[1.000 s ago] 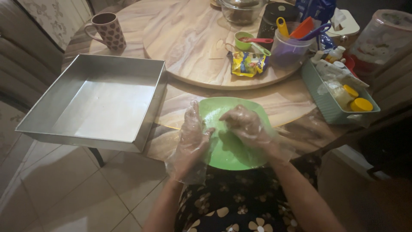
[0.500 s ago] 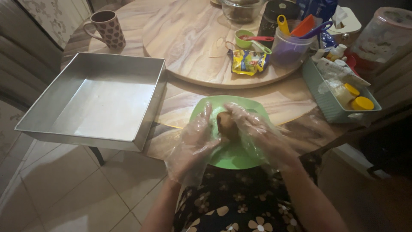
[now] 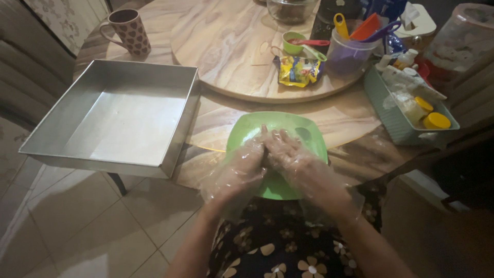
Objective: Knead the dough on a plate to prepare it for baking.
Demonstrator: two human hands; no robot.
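Both my hands wear loose clear plastic gloves and are pressed palm to palm over a square green plate (image 3: pixel 304 129) at the near edge of the wooden table. My left hand (image 3: pixel 241 169) and my right hand (image 3: pixel 294 157) close against each other. The small brown lump seen between them a moment ago is hidden inside the palms. The plate's bare rim shows beyond my fingertips.
A large square metal baking pan (image 3: pixel 123 118) lies left of the plate, overhanging the table edge. Behind are a round wooden turntable (image 3: pixel 226 46), a yellow packet (image 3: pixel 298 69), a cup of utensils (image 3: pixel 350 51), a heart-patterned mug (image 3: pixel 128 31) and a teal basket (image 3: pixel 391 113) of bottles.
My hands have closed together over the brown lump, which showed between them half a second ago. They stay above the green plate.
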